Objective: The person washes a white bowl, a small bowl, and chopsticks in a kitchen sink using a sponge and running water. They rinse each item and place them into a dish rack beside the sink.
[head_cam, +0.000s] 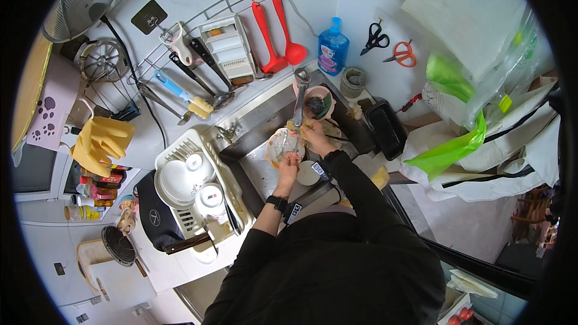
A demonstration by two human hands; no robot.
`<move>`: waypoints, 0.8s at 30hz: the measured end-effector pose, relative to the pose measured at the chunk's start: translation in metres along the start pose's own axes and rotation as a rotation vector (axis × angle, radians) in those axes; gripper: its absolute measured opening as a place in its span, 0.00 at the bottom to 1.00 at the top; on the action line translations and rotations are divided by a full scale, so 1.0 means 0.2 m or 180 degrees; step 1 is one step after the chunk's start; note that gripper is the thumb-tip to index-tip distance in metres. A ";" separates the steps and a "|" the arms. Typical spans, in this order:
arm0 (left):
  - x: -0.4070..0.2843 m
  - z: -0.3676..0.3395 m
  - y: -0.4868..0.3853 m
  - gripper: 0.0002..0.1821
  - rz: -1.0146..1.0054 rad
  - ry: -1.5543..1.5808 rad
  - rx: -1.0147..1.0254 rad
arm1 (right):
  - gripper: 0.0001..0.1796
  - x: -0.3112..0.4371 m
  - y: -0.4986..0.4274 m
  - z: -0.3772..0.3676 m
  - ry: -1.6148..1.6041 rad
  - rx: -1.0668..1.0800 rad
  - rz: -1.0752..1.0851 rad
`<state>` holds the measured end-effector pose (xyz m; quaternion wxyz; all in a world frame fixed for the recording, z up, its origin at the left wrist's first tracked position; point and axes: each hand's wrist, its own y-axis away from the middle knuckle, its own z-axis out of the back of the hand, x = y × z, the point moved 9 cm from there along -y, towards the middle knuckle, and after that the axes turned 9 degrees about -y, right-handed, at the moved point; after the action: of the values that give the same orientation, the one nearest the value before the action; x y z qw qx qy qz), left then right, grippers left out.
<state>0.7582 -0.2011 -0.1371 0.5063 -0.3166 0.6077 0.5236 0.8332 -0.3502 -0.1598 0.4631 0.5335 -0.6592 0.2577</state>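
Note:
My left hand (pixel 289 166) is over the steel sink (pixel 258 170), its fingers curled in front of a white bowl with an orange pattern (pixel 273 145). Something thin and shiny runs up from these fingers; water or a utensil, I cannot tell which. Higher and to the right, my right hand (pixel 319 139) grips a yellowish scrubbing cloth or sponge (pixel 309 125), just beside the faucet (pixel 300 99). Below that hand a pale round dish (pixel 309 173) sits in the sink. A pink basin (pixel 332 104) behind the faucet holds a dark scrubber (pixel 314 105).
Left of the sink stands a cream dish rack (pixel 161 159) with white bowls (pixel 180 176). A blue detergent bottle (pixel 333 52) and a black tray (pixel 386 128) are at the sink's back and right. Utensils hang on a wall rail (pixel 216 6), red ladle (pixel 295 52) included.

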 end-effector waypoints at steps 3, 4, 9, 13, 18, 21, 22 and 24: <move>0.00 0.01 -0.01 0.13 -0.0035 -0.0073 -0.0025 | 0.08 0.01 0.04 -0.10 0.0145 0.0678 -0.0246; 0.00 0.01 -0.01 0.13 -0.0095 -0.0096 -0.0004 | 0.08 0.04 0.05 -0.11 0.0219 0.0742 -0.0184; -0.05 0.00 0.01 0.12 -0.0505 -0.0487 0.0122 | 0.10 0.08 0.05 -0.01 -0.0309 -0.0118 -0.0417; 0.00 0.03 0.02 0.12 -0.0372 -0.0234 0.0169 | 0.10 0.06 0.06 -0.03 -0.0495 -0.0054 -0.0808; 0.03 0.06 0.01 0.12 -0.0321 -0.0128 0.0130 | 0.14 0.12 0.14 -0.17 -0.1328 0.0819 -0.0856; 0.03 0.06 0.00 0.12 -0.0296 -0.0252 0.0090 | 0.15 0.08 0.18 -0.19 -0.0945 0.0844 -0.0987; 0.02 0.06 -0.01 0.12 -0.0311 -0.0377 0.0053 | 0.16 0.09 0.17 -0.18 -0.0709 0.0831 -0.0822; 0.01 0.07 -0.03 0.13 -0.0349 -0.0544 -0.0041 | 0.17 0.07 0.13 -0.16 -0.0188 0.0776 -0.0643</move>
<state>0.7662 -0.1894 -0.1400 0.5822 -0.3067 0.5407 0.5240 0.8189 -0.3215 -0.1289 0.3989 0.6566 -0.5794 0.2722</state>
